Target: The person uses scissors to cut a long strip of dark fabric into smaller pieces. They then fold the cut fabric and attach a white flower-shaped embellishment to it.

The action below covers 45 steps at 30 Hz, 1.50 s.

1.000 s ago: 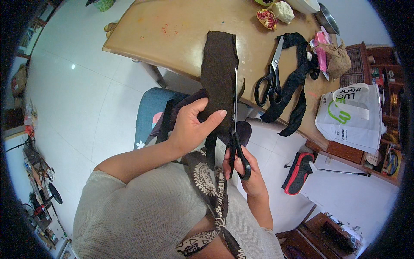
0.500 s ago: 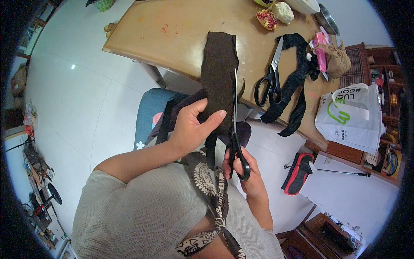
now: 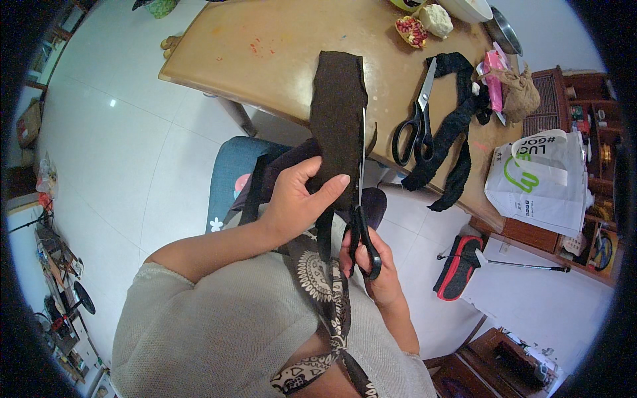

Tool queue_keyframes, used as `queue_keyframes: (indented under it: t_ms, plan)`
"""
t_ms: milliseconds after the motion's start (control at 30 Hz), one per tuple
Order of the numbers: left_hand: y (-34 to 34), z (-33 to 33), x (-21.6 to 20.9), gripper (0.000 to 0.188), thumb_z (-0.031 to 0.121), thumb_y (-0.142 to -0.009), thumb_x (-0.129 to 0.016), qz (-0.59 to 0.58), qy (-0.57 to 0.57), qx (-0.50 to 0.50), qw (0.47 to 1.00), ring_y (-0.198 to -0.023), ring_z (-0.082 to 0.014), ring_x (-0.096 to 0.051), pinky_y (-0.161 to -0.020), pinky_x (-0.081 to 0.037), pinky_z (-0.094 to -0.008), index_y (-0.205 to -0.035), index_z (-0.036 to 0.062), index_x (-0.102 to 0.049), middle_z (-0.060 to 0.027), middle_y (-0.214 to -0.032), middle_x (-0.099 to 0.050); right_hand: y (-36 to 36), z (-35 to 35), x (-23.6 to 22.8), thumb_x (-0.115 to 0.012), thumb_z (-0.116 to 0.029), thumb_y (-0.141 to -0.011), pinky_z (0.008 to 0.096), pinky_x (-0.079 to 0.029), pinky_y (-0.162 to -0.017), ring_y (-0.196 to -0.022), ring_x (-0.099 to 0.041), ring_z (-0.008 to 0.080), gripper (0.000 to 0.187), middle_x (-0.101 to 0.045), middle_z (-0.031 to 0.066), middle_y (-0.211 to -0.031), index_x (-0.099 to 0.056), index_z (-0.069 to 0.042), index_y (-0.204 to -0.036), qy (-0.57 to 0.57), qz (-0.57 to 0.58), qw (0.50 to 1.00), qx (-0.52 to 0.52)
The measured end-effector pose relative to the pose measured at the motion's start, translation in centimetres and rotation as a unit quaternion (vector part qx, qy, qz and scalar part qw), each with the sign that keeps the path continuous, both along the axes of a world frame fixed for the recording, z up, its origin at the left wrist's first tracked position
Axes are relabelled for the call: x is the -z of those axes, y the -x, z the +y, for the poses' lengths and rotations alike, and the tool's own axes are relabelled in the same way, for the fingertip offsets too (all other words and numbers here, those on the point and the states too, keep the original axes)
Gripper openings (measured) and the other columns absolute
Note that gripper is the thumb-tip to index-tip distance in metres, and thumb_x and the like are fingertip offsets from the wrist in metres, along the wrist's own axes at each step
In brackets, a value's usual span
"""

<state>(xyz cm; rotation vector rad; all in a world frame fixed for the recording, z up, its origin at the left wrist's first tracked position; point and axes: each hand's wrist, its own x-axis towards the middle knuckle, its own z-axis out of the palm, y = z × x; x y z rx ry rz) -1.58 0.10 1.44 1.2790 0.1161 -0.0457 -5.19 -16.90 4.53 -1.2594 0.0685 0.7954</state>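
A long strip of dark brown fabric [image 3: 339, 99] lies with its far end over the table's near edge and runs down toward my lap. My left hand [image 3: 298, 198] grips it from the left side, thumb on top and fingers hidden beneath. In my right hand [image 3: 379, 265] are black-handled scissors [image 3: 362, 229], their blades pointing away along the fabric's right edge. A thin dark sliver of cloth curls off just right of the blades. A second pair of scissors [image 3: 418, 123] rests on the table, partly over black ruffled fabric strips [image 3: 443, 149].
On the brown table [image 3: 265, 50] stand a cut pomegranate [image 3: 411, 31], a white lump [image 3: 435, 20], a metal bowl [image 3: 503, 32], a pink packet [image 3: 492, 79] and a tan cloth bundle [image 3: 521, 93]. A white bag [image 3: 539, 179] sits at its right corner. A blue stool [image 3: 229, 166] is beneath me.
The fabric and both hands have shifted very slightly toward me. The scissors' handles have drawn a little closer together, and their blades remain along the fabric's right edge.
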Motion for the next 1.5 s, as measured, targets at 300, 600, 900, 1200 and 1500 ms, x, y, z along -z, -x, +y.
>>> queue_keyframes:
  t_ms: [300, 600, 900, 1200, 1500]
  plan:
    - [0.1, 0.1, 0.2, 0.016, 0.011, -0.084, -0.056, -0.007, -0.014, 0.003, 1.0, -0.073, -0.0033, -0.049, -0.064, -0.044, -0.0198, -0.092, -0.003, -0.057, -0.0004, -0.081, -0.059, 0.1, 0.2, 0.1, -0.054, -0.025, -0.085, 0.0201, -0.036, -0.053, -0.057, -0.045, 0.0077, 0.024, -0.047, 0.0006, -0.069, -0.046, -0.004, -0.091, 0.006, -0.001, 1.0, -0.002]
    - [0.1, 0.1, 0.0, 0.016, 0.011, -0.084, -0.056, -0.005, -0.008, 0.006, 1.0, -0.073, -0.0035, -0.05, -0.064, -0.043, -0.0195, -0.093, -0.0027, -0.057, -0.0001, -0.082, -0.059, 0.2, 0.2, 0.2, -0.053, -0.025, -0.086, 0.0204, -0.037, -0.052, -0.056, -0.046, 0.0081, 0.023, -0.047, 0.0008, -0.07, -0.046, -0.004, -0.09, 0.014, 0.0, 1.0, -0.011]
    - [0.3, 0.4, -0.1, 0.016, 0.009, -0.083, -0.056, 0.007, 0.012, 0.02, 1.0, -0.077, -0.0048, -0.051, -0.069, -0.043, -0.0213, -0.094, -0.0019, -0.058, -0.0007, -0.087, -0.06, -0.3, -0.1, -0.2, -0.051, -0.026, -0.088, 0.022, -0.039, -0.052, -0.057, -0.048, 0.0098, 0.023, -0.048, 0.0026, -0.07, -0.045, -0.004, -0.089, 0.009, -0.021, 0.999, -0.023]
    - [0.5, 0.4, -0.5, 0.016, 0.009, -0.084, -0.055, -0.027, -0.02, 0.022, 0.999, -0.076, -0.0048, -0.05, -0.068, -0.043, -0.0212, -0.095, -0.002, -0.057, -0.0007, -0.086, -0.06, -0.9, 0.0, -0.6, -0.052, -0.026, -0.087, 0.0215, -0.039, -0.051, -0.055, -0.048, 0.0095, 0.023, -0.048, 0.0023, -0.07, -0.045, -0.004, -0.088, 0.021, -0.01, 0.999, -0.022]
    - [0.5, 0.4, 0.1, 0.017, 0.008, -0.084, -0.054, -0.045, -0.031, 0.029, 0.998, -0.079, -0.0051, -0.05, -0.071, -0.042, -0.0214, -0.098, -0.0023, -0.057, -0.0007, -0.089, -0.06, -1.0, -0.3, -0.9, -0.055, -0.026, -0.085, 0.0201, -0.038, -0.05, -0.055, -0.047, 0.0073, 0.023, -0.046, -0.0002, -0.069, -0.046, -0.004, -0.086, 0.043, -0.006, 0.999, -0.015]
